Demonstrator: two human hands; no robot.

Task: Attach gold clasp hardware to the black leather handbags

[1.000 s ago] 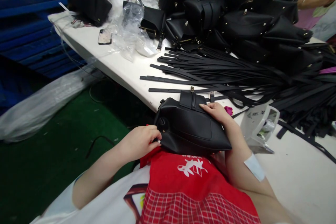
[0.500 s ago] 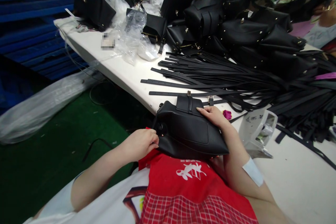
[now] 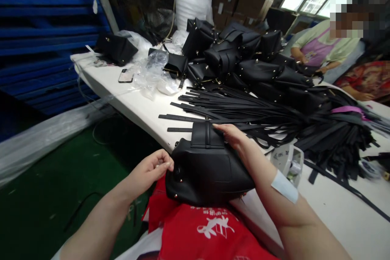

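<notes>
A black handbag with small gold studs leans at the table's near edge, against the red apron. My right hand grips its upper right side, with the fingers by the flap and the forearm along the bag's end. At the bag's left end, my left hand is closed in a pinch, its fingertips touching or very close to the leather. What those fingers hold, if anything, is too small to make out. Just beyond the bag lie many flat black straps.
Black bags are heaped at the back of the white table. Clear plastic wrap and a phone lie at left. A grey-white holder stands right of my forearm. Two other people sit across the table; blue pallets are stacked left.
The view has tilted up, showing more of the room and the co-workers. My left hand has shifted slightly outward along the bag's left end. My right hand stays by the flap.
</notes>
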